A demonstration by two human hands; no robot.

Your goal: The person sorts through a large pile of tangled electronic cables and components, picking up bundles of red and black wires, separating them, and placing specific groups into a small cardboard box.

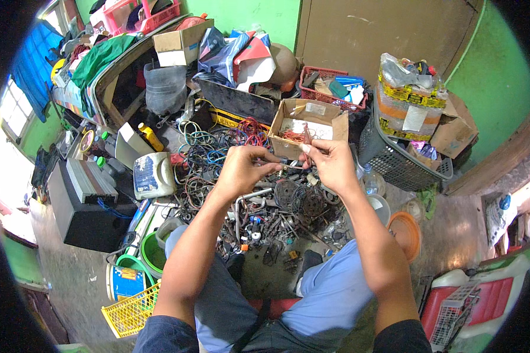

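My left hand and my right hand meet above the heap of scrap, thumbs and fingertips pinched together. Between them runs a short thin piece that looks like wire, gripped at both ends. From the right fingertips a slim reddish-brown piece sticks up; its kind is too small to tell. Just beyond the hands stands an open cardboard box with copper-coloured wire bits in it. Tangled coloured cables lie to the left of the box.
Small metal and plastic parts cover the floor between my legs. A grey basket stands right, an orange bowl near my right knee. At left are a white jerrycan, a black box, a green tub and a yellow basket.
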